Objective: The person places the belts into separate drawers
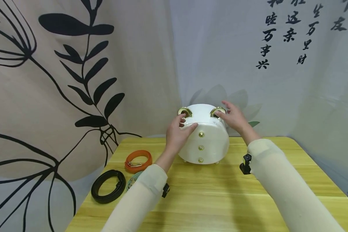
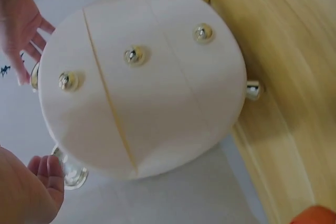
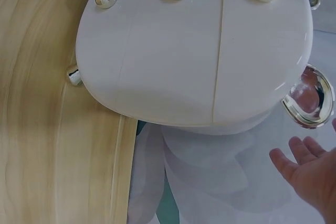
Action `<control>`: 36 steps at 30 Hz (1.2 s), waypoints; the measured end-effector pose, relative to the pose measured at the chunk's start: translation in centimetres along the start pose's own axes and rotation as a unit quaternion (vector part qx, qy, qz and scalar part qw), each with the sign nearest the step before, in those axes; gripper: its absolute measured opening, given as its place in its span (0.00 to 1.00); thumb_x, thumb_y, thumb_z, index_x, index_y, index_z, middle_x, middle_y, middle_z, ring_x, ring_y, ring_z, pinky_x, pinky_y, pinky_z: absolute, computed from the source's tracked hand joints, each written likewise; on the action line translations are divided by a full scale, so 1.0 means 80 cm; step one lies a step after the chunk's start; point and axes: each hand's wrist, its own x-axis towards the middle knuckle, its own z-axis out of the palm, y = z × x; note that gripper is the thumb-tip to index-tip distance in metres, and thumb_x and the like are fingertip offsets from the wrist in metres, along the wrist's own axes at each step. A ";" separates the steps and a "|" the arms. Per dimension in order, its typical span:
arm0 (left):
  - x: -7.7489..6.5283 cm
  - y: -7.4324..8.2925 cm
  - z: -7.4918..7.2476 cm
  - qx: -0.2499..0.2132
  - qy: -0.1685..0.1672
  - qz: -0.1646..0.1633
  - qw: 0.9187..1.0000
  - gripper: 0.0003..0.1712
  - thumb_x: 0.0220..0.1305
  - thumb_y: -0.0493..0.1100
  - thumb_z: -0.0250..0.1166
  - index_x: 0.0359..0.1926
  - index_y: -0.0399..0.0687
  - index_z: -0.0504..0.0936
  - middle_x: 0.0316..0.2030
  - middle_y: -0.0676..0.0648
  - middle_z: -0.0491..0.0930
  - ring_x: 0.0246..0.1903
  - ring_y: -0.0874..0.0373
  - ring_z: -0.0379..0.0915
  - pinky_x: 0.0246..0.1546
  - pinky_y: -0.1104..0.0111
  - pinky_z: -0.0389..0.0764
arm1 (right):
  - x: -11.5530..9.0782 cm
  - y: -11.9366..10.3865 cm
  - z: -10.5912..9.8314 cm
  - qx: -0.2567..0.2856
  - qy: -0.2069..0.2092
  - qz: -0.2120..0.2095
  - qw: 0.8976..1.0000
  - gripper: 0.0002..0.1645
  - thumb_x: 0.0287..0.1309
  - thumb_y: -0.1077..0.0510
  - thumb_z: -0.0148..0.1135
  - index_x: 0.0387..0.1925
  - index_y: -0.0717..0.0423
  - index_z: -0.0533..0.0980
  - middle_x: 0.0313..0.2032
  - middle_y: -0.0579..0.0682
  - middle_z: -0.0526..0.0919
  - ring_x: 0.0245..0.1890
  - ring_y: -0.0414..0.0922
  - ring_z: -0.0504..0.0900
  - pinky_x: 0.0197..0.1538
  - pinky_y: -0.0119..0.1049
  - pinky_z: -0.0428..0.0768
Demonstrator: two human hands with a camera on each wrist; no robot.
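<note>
A white rounded box point(image 1: 204, 145) stands on short gold feet near the table's back edge. Gold knobs point(image 2: 135, 55) run down its front, and a seam crosses the upper part. Two gold ring-shaped ears point(image 1: 185, 111) rise from its top. My left hand point(image 1: 177, 133) is beside the left ear, thumb reaching across the upper front and fingers loosely bent. Close to the right ear point(image 3: 311, 98) is my right hand point(image 1: 233, 117), its fingers spread and relaxed. Neither hand grips anything.
On the table's left side lie a coiled orange belt point(image 1: 138, 161), a coiled black belt point(image 1: 108, 187) and a pale green coil point(image 1: 132, 181) partly hidden by the left sleeve. A printed cloth point(image 1: 145, 80) hangs directly behind the wooden table point(image 1: 208, 199).
</note>
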 end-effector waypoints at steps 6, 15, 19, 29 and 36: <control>-0.010 -0.005 0.013 -0.029 0.016 -0.019 0.999 0.35 0.55 0.54 0.75 0.60 0.43 0.77 0.45 0.44 0.80 0.44 0.50 0.77 0.47 0.60 0.78 | 0.004 0.002 0.004 0.027 0.008 0.003 1.000 0.45 0.68 0.46 0.59 0.77 0.54 0.51 0.73 0.69 0.52 0.70 0.65 0.59 0.67 0.59 0.63; -0.030 -0.015 0.036 -0.062 0.028 -0.044 0.997 0.31 0.54 0.50 0.77 0.56 0.43 0.80 0.42 0.44 0.81 0.41 0.51 0.77 0.43 0.64 0.79 | 0.006 0.002 0.015 0.055 0.003 -0.005 0.998 0.44 0.69 0.49 0.60 0.77 0.55 0.51 0.73 0.67 0.55 0.68 0.63 0.63 0.66 0.56 0.67; -0.038 -0.020 0.046 -0.071 0.034 -0.041 0.996 0.29 0.54 0.49 0.77 0.54 0.43 0.80 0.41 0.43 0.81 0.40 0.50 0.77 0.42 0.64 0.78 | 0.006 0.002 0.018 0.044 0.007 -0.003 0.999 0.43 0.69 0.49 0.60 0.77 0.53 0.52 0.73 0.64 0.55 0.71 0.62 0.58 0.69 0.57 0.61; -0.050 -0.031 0.071 -0.078 0.058 -0.049 0.994 0.25 0.54 0.47 0.77 0.50 0.43 0.82 0.38 0.45 0.81 0.37 0.49 0.78 0.40 0.66 0.78 | 0.009 0.004 0.024 0.030 0.023 0.006 0.999 0.43 0.67 0.48 0.61 0.77 0.49 0.54 0.75 0.59 0.55 0.73 0.61 0.52 0.71 0.60 0.52; -0.053 -0.033 0.086 -0.074 0.091 -0.065 0.991 0.22 0.53 0.46 0.77 0.48 0.45 0.82 0.37 0.47 0.82 0.35 0.53 0.79 0.37 0.67 0.79 | 0.008 0.004 0.028 0.041 0.027 0.016 0.999 0.42 0.67 0.48 0.61 0.77 0.47 0.55 0.74 0.59 0.56 0.73 0.61 0.53 0.70 0.60 0.53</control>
